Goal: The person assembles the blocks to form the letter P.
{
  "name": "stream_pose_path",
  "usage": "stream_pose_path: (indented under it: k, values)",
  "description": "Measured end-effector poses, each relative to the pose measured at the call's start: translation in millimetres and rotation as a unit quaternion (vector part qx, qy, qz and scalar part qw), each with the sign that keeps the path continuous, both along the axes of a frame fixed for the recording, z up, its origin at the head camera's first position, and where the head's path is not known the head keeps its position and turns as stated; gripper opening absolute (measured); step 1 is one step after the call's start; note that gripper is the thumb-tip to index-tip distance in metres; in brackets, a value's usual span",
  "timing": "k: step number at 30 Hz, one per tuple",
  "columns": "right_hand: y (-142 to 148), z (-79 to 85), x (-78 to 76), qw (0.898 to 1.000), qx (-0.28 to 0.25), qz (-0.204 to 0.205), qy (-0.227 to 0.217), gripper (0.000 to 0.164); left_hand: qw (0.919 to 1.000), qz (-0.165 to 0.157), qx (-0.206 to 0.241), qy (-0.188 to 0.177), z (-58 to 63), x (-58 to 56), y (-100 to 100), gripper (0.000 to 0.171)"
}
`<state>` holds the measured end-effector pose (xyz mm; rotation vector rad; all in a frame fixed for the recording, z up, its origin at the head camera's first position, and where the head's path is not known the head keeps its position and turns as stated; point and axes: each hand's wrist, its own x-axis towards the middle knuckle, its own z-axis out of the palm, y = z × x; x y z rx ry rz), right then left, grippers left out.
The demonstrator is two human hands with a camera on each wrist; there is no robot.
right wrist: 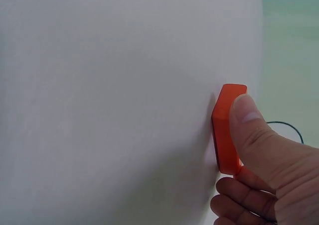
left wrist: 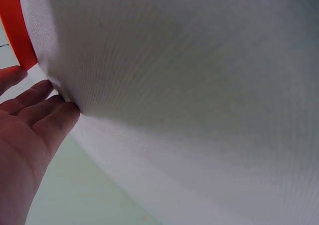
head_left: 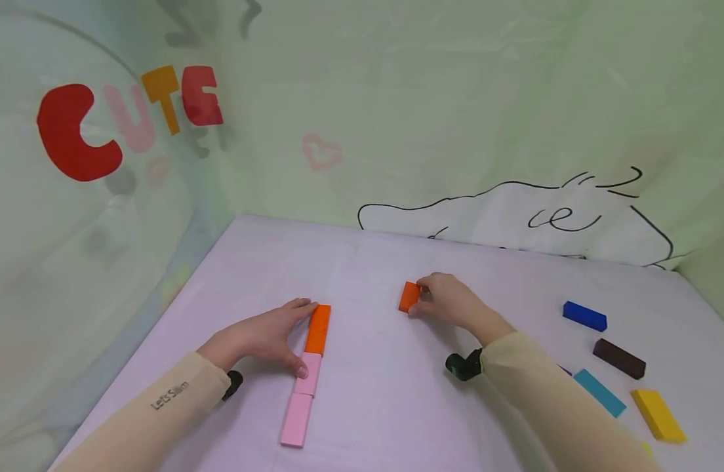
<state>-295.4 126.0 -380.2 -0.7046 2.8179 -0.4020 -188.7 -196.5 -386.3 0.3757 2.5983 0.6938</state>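
Observation:
A straight row lies on the table left of centre: an orange block (head_left: 319, 331) at the far end, then a pink block (head_left: 310, 383) and a second pink block (head_left: 296, 421) nearest me. My left hand (head_left: 266, 335) spreads along the row's left side, index fingertip by the orange block's far end and thumb at the first pink block. To the right of the row, my right hand (head_left: 452, 299) pinches a red-orange block (head_left: 406, 297) between thumb and fingers. In the right wrist view, the thumb lies across this red-orange block (right wrist: 225, 135), close over the tabletop.
On the right side of the table (head_left: 368, 419) lie a blue block (head_left: 584, 316), a dark brown block (head_left: 619, 358), a teal block (head_left: 600, 393) and a yellow block (head_left: 658, 416). A printed cloth wall (head_left: 427, 118) rises behind the table.

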Motion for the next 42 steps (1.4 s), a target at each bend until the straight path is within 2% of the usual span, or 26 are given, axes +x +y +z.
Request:
stream_pose_path:
  k: [14,27,42]
  values:
    - [-34,-2.3,-3.6,1.0,-0.006,0.03,0.005,0.055,1.0,0.004,-0.005,-0.005,-0.6,-1.8,0,0.11]
    - [-65,-2.2,-2.5,0.999,-0.014,0.041,0.001,0.057,1.0,0.003,-0.007,-0.004,-0.1,-1.9,1,0.111]
    - [-97,-6.5,-4.5,0.999,-0.008,0.044,-0.005,0.058,0.9997,0.017,-0.017,-0.009,-2.0,-3.4,3,0.109]
